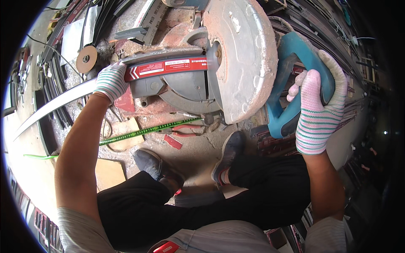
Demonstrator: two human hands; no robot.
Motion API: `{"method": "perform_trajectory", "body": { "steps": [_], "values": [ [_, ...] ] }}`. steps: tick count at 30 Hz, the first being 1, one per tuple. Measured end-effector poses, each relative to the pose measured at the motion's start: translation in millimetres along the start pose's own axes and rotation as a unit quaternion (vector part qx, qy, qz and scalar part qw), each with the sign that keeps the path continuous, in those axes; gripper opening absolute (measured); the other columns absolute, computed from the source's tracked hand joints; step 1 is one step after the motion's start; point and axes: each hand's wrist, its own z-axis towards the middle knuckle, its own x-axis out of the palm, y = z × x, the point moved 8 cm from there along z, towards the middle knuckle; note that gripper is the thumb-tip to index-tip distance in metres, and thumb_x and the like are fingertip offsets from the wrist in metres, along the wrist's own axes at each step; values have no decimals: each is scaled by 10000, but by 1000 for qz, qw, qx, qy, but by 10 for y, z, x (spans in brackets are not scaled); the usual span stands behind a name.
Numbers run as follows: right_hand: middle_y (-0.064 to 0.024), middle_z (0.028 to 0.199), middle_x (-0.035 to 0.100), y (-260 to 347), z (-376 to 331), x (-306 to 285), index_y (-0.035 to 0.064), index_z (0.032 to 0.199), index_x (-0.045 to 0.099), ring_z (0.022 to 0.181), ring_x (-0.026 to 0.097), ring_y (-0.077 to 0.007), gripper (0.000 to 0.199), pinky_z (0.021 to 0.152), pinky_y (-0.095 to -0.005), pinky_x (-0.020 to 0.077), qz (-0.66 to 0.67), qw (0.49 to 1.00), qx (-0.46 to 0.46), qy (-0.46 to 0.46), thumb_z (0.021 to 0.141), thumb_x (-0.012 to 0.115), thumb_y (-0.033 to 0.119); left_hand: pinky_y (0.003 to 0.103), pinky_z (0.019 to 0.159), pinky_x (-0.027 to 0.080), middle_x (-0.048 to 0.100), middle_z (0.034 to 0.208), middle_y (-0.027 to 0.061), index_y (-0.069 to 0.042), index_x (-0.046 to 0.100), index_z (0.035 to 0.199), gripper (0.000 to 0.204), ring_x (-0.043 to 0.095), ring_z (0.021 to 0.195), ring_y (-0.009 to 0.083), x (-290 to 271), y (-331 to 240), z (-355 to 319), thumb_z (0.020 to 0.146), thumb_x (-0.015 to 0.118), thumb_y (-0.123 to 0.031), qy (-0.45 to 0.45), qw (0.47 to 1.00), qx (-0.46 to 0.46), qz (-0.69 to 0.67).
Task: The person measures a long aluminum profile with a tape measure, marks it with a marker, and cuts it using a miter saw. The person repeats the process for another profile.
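Note:
A chop saw with a dusty grey blade guard (249, 71) and a teal handle (301, 48) stands in front of me. My right hand (320, 114), in a striped knit glove, is wrapped round that handle. Across the saw's metal base (181, 90) lies a long metal profile (168, 66) with red printed film; it runs out to the left as a pale strip. My left hand (110, 82), gloved alike, is closed over the profile left of the blade. The guard hides the profile's right end and most of the blade.
A green tape strip (147, 130) and pliers with red handles (185, 131) lie near my shoes (230, 154). A round brown disc (86, 59) is beyond my left hand. Dark profiles (325, 42) are piled at the far right, more at the far left. Cardboard (110, 173) lies below.

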Motion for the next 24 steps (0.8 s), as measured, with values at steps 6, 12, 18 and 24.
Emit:
{"method": "perform_trajectory", "body": {
  "steps": [6,12,18,24],
  "values": [
    [-59,874,655,-41,-16,-15,115,1365,562,648,592,-79,384,576,-225,539,6,1000,-19,5,997,664,84,459,875,553,692,1004,202,-35,676,999,373,674,978,400,12,15,6,700,842,-185,-4,1000,-1,0],
    [-64,887,660,-63,-37,-18,117,1363,562,663,600,-82,378,577,-220,539,16,1000,-17,2,999,662,83,460,884,554,694,1013,206,-33,682,1009,377,675,982,399,-20,-15,5,703,843,-183,6,1000,-1,6],
    [-60,889,661,-54,-57,-13,121,1366,558,664,601,-78,378,574,-218,536,4,1000,-13,4,1002,656,85,461,885,555,693,1012,208,-32,680,1004,373,674,982,401,7,8,-1,703,842,-181,2,1000,0,9],
    [-57,891,663,-61,-61,-21,122,1367,558,665,600,-70,368,578,-214,535,-10,1000,-19,6,1010,643,88,461,873,557,690,992,208,-34,675,986,350,675,966,405,-28,-18,-7,708,833,-174,-12,1000,8,5]
  ]
}}
